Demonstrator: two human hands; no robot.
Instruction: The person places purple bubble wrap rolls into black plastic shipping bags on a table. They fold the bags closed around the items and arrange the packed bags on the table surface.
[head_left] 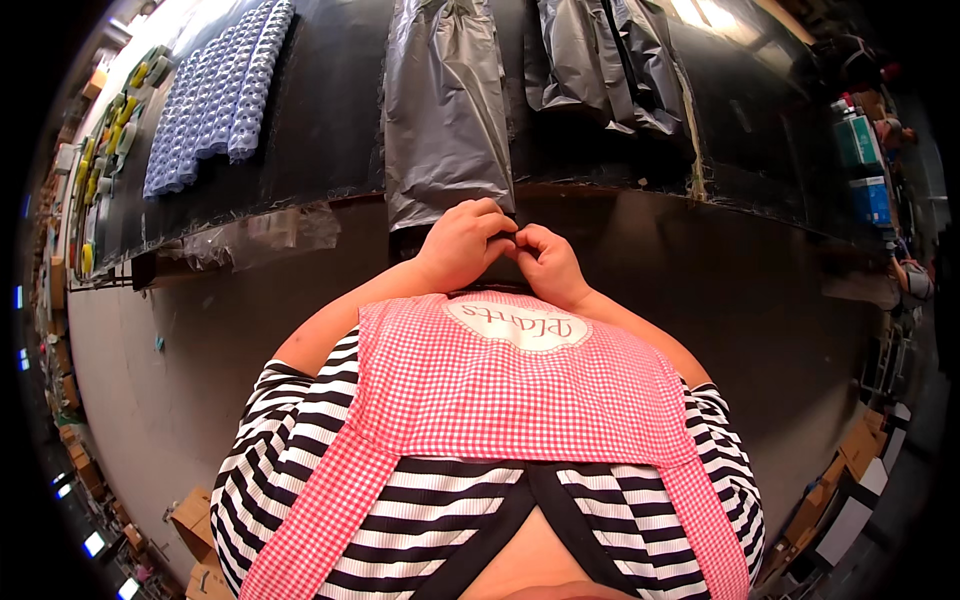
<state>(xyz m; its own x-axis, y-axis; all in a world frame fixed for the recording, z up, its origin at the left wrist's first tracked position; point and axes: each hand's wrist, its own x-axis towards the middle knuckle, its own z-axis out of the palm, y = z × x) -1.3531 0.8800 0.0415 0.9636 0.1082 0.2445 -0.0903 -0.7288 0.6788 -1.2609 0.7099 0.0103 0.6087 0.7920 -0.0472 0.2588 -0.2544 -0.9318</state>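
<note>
A long grey plastic bag (pixel 445 120) lies lengthwise over the black table and hangs a little past its near edge. At the bag's lower right corner, my left hand (pixel 465 243) is closed in a pinch, apparently on the bag's edge. Close against it, my right hand (pixel 550 265) is also closed, its thumb and fingers pressed together. The fingertips of both hands meet there. What lies between the right fingers is too small and hidden to make out.
More dark grey plastic bags (pixel 585 60) lie on the black table (pixel 330 100) to the right. Bluish bubble-textured sheets (pixel 215 95) lie at the left, with yellow tape rolls (pixel 125 110) beyond. Clear plastic (pixel 265 238) hangs below the table edge. Cardboard boxes (pixel 205 540) stand behind at lower left.
</note>
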